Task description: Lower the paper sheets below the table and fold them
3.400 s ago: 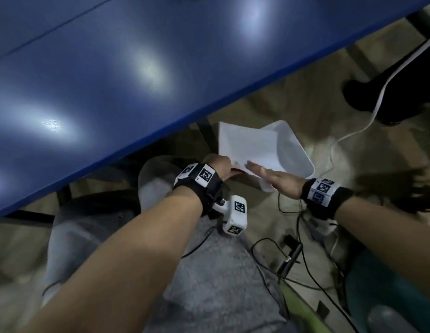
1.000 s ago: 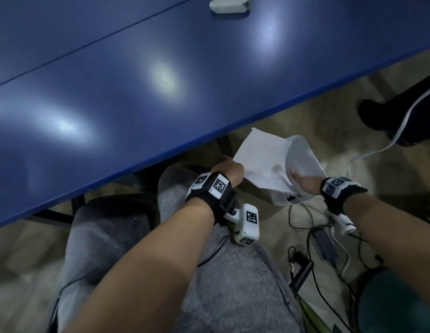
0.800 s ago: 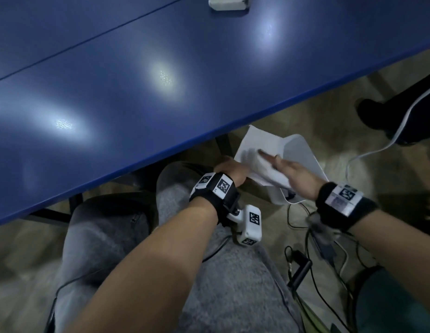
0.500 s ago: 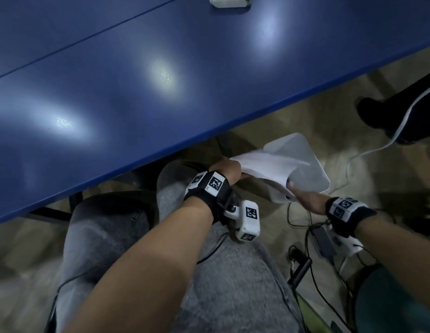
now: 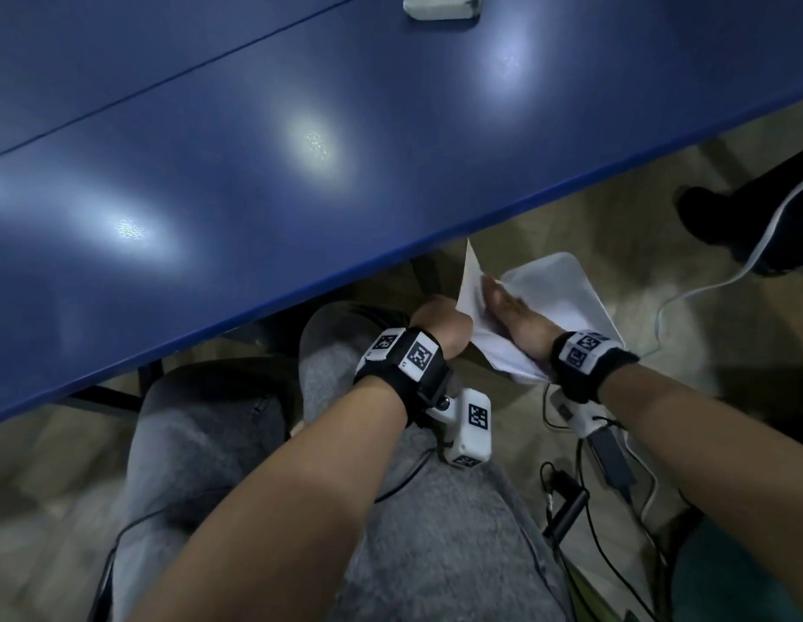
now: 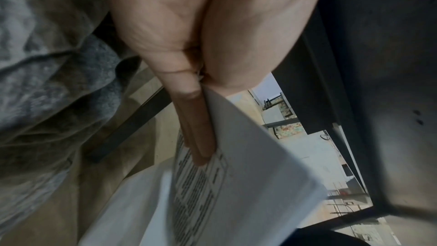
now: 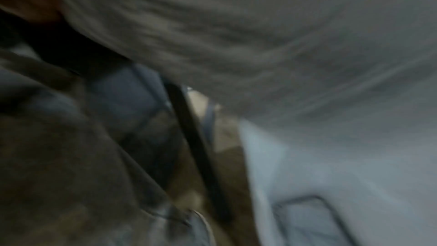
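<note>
Seated, hands below the edge of the blue table (image 5: 301,127), above the right knee. Left hand (image 5: 442,327) pinches one edge of a white printed sheet (image 5: 473,285), thumb against fingers (image 6: 198,134); printed lines run along the sheet away from the pinch. The sheet stands tilted up on edge, its long axis running forward from the left hand toward the table edge. Right hand (image 5: 516,321) lies flat, fingers straight, pressing the sheet's lower part just to the right of the pinch. Below is a white bin (image 5: 570,289) on the floor. Right wrist view is blurred; nothing readable there. The left hand is nearest the held edge.
</note>
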Action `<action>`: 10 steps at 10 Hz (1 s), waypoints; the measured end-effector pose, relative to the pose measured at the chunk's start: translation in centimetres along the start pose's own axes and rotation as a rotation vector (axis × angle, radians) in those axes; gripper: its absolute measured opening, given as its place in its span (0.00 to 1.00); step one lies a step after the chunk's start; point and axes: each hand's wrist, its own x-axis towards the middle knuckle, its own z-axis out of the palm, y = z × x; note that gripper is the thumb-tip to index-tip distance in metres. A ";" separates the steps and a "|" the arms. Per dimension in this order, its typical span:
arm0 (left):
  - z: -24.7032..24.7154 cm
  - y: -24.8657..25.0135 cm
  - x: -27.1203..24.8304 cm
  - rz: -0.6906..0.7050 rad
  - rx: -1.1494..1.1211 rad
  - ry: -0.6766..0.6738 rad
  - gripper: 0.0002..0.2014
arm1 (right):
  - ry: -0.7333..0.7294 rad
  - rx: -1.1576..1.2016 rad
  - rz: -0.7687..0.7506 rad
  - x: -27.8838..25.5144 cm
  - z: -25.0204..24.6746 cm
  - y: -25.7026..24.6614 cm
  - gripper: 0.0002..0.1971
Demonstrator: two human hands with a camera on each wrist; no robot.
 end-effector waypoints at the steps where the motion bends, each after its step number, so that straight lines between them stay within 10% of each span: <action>1: -0.4 -0.3 -0.1 -0.010 0.065 -0.044 0.18 | -0.052 -0.138 0.359 0.9 -1.6 3.1 0.40; 2: -0.6 -0.7 0.1 0.020 0.167 -0.065 0.18 | -0.015 -0.402 0.426 -1.1 -3.9 1.7 0.54; 3: -0.4 -0.8 0.1 0.027 0.238 -0.035 0.19 | 0.246 -0.301 0.188 -1.6 -4.0 0.3 0.49; 4: -0.2 -0.4 0.7 0.050 0.306 -0.038 0.20 | 0.006 0.136 -0.223 -4.4 -1.2 -2.9 0.32; 6: -0.9 -0.8 0.6 0.073 0.462 -0.071 0.20 | -0.079 0.096 0.003 -5.3 -0.1 0.7 0.31; 8: -0.5 -1.0 0.9 0.082 0.565 -0.102 0.20 | -0.037 -0.193 0.499 -4.4 -4.4 4.1 0.59; 9: -0.1 -0.6 0.7 0.083 0.598 -0.083 0.21 | 0.102 -0.250 0.233 -5.8 -5.1 1.2 0.34; 10: 0.1 -0.4 1.1 0.045 0.566 -0.095 0.20 | -0.044 0.154 -0.038 -7.5 -2.4 -1.6 0.39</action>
